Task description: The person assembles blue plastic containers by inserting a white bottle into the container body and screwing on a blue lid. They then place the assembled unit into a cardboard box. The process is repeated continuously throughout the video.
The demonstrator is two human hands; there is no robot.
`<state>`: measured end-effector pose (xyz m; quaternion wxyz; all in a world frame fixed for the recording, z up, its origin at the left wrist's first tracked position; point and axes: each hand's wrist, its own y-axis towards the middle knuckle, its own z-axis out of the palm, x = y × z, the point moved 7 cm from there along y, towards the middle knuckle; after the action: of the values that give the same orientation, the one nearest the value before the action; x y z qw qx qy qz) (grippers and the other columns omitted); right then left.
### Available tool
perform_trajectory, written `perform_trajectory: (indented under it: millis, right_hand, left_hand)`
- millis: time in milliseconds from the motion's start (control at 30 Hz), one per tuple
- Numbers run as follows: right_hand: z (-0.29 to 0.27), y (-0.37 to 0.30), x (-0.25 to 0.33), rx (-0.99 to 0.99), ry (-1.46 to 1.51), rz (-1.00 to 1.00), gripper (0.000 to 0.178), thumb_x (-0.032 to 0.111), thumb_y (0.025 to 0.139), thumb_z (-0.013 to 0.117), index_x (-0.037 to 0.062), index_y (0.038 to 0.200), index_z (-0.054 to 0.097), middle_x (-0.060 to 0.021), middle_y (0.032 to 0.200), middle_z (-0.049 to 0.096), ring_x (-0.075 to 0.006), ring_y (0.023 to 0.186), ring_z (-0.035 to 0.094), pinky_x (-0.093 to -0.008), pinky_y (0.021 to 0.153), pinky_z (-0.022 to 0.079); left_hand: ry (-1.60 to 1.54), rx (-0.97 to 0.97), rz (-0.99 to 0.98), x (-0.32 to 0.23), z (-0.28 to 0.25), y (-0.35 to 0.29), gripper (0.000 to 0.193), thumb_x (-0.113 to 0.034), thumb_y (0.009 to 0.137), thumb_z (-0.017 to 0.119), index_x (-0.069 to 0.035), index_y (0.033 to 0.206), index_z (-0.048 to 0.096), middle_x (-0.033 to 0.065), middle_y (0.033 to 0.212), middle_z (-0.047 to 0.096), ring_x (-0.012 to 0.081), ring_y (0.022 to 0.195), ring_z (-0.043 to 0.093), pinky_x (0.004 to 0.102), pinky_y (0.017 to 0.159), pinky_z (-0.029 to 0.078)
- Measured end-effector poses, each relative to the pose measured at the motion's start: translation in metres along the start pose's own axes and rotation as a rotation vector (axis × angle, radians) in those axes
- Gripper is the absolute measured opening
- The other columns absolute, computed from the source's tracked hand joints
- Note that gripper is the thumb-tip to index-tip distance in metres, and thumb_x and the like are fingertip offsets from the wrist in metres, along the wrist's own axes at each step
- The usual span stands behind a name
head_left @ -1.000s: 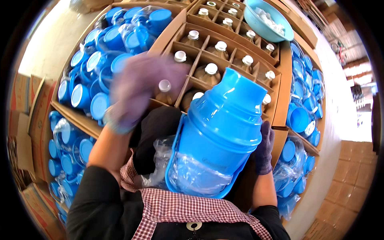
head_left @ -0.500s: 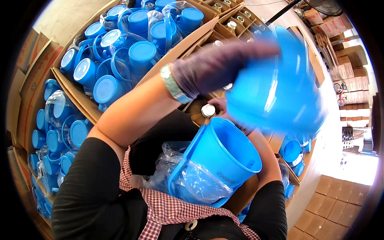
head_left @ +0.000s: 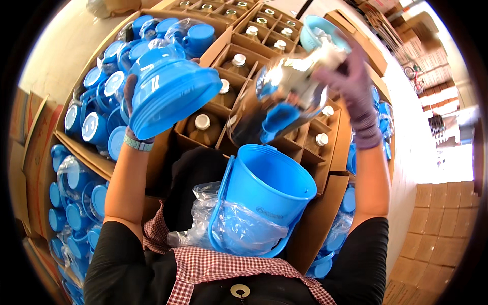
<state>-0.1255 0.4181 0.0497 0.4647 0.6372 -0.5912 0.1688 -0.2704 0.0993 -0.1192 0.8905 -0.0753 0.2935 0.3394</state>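
My gloved left hand (head_left: pixel 131 94) is closed around a wide, flared blue plastic collar (head_left: pixel 175 89), tilted with its broad rim toward the lower right. My gloved right hand (head_left: pixel 356 84) grips the narrow top of a shiny silver vacuum flask liner (head_left: pixel 279 96), tilted and slightly blurred. Below both hands, a blue plastic jug body (head_left: pixel 254 206) leans at my lap with its open mouth up. Clear plastic film wraps its lower part, and a blue handle loops along its side. The liner hangs just above its far rim, apart from it.
Ahead, a divided cardboard box (head_left: pixel 236 96) holds several bottle-like liners with white tops. Blue lidded jugs (head_left: pixel 94 127) fill cartons on the left; more blue parts (head_left: pixel 335 229) lie at right. A pale blue bowl (head_left: pixel 311 33) sits at the back. Stacked cartons (head_left: pixel 432 218) stand far right.
My left hand has swung from the right over to the left with the blue collar. My right hand has risen from behind the jug body, lifting the silver liner.
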Motion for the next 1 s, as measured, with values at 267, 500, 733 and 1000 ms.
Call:
perform_trajectory:
  millis: [267,500,733,1000]
  right_hand:
    - [-0.116,0.057,0.136,-0.357,0.138,-0.454,0.024,0.021,0.100,0.065,0.0020,0.116,0.068,-0.0026,0.092,0.069,-0.0110,0.077,0.064,-0.0231,0.072,0.052]
    - [-0.140,0.092,0.073,-0.174,-0.045,-0.299,0.017,0.017,0.101,0.067,0.0023,0.098,0.074,-0.0018,0.088,0.070,-0.0082,0.081,0.064,-0.0216,0.076,0.053]
    - [-0.055,0.034,-0.020,0.118,0.876,-0.080,0.025,0.029,0.087,0.078,0.0060,0.084,0.069,-0.0061,0.088,0.067,-0.0152,0.075,0.062,-0.0275,0.069,0.051]
    - [0.034,-0.072,-0.004,-0.002,0.109,0.255,0.047,0.036,0.080,0.084,0.0020,0.107,0.067,-0.0065,0.098,0.069,-0.0143,0.087,0.067,-0.0310,0.078,0.056]
  left_hand:
    - [-0.098,0.584,0.018,0.023,0.148,0.044,0.063,-0.054,0.095,0.065,-0.001,0.128,0.061,0.0308,0.148,0.049,0.0396,0.128,0.059,0.0517,0.112,0.046]
    - [0.415,0.481,-0.134,0.057,0.156,0.036,0.060,-0.054,0.095,0.065,-0.003,0.126,0.061,0.0291,0.143,0.054,0.0404,0.128,0.058,0.0551,0.110,0.047]
    - [0.608,0.341,-0.242,0.059,0.087,0.028,0.070,-0.062,0.091,0.066,-0.005,0.131,0.059,0.0281,0.144,0.054,0.0413,0.132,0.056,0.0594,0.109,0.046]
    - [-0.076,0.418,-0.175,0.056,0.075,0.113,0.085,-0.071,0.095,0.050,-0.008,0.151,0.045,0.0195,0.152,0.051,0.0399,0.139,0.051,0.0606,0.116,0.039]
